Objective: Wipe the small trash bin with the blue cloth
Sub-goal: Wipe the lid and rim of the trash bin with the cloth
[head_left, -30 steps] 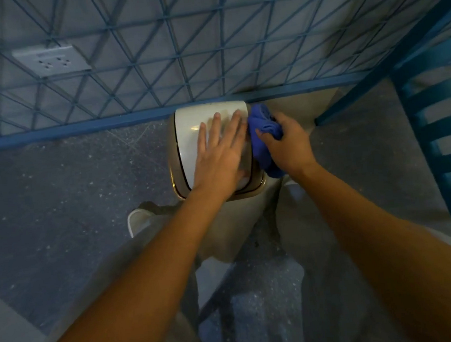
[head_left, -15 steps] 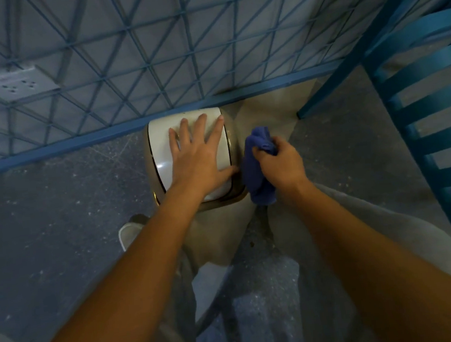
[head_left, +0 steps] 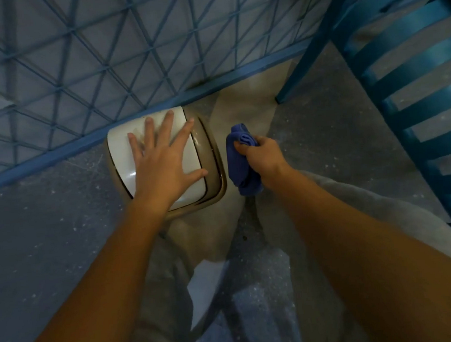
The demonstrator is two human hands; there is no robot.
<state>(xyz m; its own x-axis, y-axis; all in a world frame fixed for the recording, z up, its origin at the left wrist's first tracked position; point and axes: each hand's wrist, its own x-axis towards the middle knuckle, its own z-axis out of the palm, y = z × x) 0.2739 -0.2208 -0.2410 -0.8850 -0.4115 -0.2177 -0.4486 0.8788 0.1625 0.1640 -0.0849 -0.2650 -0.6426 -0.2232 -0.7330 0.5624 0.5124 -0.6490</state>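
Both hands work: left hand (head_left: 163, 165) flat, fingers (head_left: 169, 126) spread on the trash bin (head_left: 209, 156) lid, right hand (head_left: 263, 157) gripping the blue cloth (head_left: 242, 169) just right of it

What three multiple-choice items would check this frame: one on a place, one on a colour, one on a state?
1. Where is the blue cloth relative to the small trash bin?
A. On its lid
B. Beside it, on the person's right
C. Behind it, against the wall

2. What colour is the bin's lid?
A. White
B. Red
C. Black

3. How is the left hand placed?
A. Flat on the lid, fingers spread
B. Gripping the cloth
C. Hanging away from the bin

Answers:
1 B: the right hand holds the bunched cloth next to the bin's right side.
2 A: the lid shows glossy white inside a beige rim.
3 A: the palm and straight fingers lie on the lid.
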